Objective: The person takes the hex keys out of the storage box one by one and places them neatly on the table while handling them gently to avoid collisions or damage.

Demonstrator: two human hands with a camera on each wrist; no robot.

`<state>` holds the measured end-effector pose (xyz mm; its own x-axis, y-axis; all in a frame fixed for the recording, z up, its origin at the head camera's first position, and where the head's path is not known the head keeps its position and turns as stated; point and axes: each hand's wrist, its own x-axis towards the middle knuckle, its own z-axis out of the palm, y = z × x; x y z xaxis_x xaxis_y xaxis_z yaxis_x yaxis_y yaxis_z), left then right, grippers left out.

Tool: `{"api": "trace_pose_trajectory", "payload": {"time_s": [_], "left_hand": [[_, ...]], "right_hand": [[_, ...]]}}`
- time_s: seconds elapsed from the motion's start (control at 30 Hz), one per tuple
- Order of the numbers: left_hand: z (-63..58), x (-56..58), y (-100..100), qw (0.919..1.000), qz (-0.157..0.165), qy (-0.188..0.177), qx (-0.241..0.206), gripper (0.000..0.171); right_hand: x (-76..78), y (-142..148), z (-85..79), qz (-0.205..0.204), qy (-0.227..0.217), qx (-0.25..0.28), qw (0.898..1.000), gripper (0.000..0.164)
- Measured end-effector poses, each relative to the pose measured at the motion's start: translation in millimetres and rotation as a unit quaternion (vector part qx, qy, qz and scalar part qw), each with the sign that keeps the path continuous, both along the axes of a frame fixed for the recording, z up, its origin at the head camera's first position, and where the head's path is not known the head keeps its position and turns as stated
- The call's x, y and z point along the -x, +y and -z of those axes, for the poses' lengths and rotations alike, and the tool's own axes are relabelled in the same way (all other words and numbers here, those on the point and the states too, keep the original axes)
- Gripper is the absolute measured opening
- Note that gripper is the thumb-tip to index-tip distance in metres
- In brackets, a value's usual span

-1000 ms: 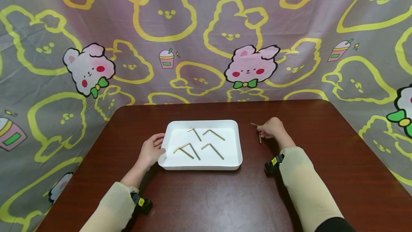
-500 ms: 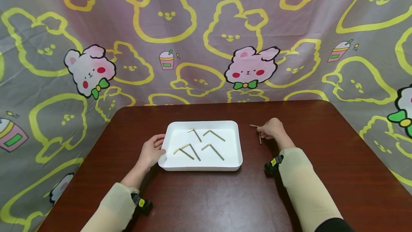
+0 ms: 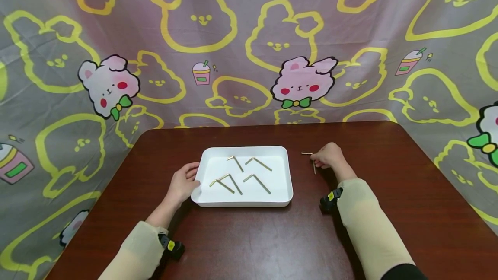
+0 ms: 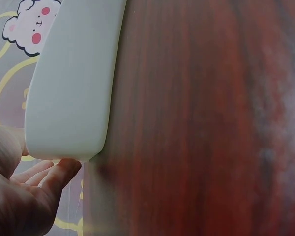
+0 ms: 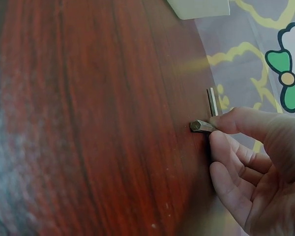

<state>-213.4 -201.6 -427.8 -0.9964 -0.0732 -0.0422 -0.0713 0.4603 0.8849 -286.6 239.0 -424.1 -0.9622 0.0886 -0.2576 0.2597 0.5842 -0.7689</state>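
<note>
In the head view a white tray (image 3: pixel 241 203) holds several brass-coloured hex keys (image 3: pixel 257 183), lying apart except for two that cross at the front left. My left hand (image 3: pixel 182 183) grips the tray's left end, thumb at the rim and fingers along the outer wall. To the right of the tray, my right hand (image 3: pixel 329 155) pinches another hex key (image 3: pixel 314 168) near its bend, between thumb and forefinger. Its six-sided end shows in the right wrist view, low over the tabletop; whether it touches the wood I cannot tell.
The dark red-brown wooden table (image 3: pixel 249 241) spreads around the tray. A patterned curtain (image 3: pixel 233 64) hangs behind its far edge. Each wrist carries a small black camera, such as the right wrist camera (image 3: pixel 330 198).
The short arm of the hex key in my right hand has swung slightly down and toward the tray. Both hands stay in about the same place, and the tray too.
</note>
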Motion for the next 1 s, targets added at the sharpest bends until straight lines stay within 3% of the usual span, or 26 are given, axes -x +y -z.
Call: {"api": "trace_pose_trajectory", "payload": {"time_s": [0.8, 1.0], "left_hand": [[0.6, -0.1, 0.8, 1.0000, 0.000, 0.000, 0.007, 0.054], [0.1, 0.1, 0.6, 1.0000, 0.001, -0.001, 0.005, 0.054]], "right_hand": [[-0.5, 5.6, 4.8, 0.005, -0.001, 0.031, 1.000, 0.027], [-3.7, 6.8, -0.6, 0.006, 0.018, 0.025, 1.000, 0.033]]}}
